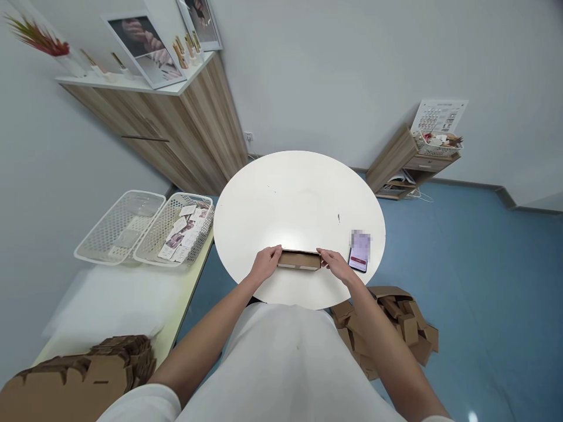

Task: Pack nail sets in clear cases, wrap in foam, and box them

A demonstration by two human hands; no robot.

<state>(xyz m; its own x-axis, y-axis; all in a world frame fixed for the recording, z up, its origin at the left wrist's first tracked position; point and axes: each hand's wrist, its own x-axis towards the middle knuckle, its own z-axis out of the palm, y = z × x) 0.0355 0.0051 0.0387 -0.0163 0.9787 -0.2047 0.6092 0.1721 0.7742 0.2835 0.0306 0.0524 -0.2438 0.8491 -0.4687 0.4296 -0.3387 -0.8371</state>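
Observation:
A small brown cardboard box [299,261], long and narrow, is between my two hands near the front of the round white table [294,187]. My left hand [266,262] grips its left end, the thumb at the upper corner. At the opposite end my right hand [335,264] closes on the box's right corner with thumb and fingers. Whether the box rests on the tabletop or is slightly raised, I cannot tell. To the right of my right hand lies a phone [359,258] with a lit screen, partly blurred out.
Left, a side table holds two white baskets [121,225], one with printed cards [182,237], and stacked flat cardboard [79,381]. Cardboard boxes [409,328] fill a carton on the floor at right. A wooden cabinet [176,123] and a small shelf [396,161] stand behind.

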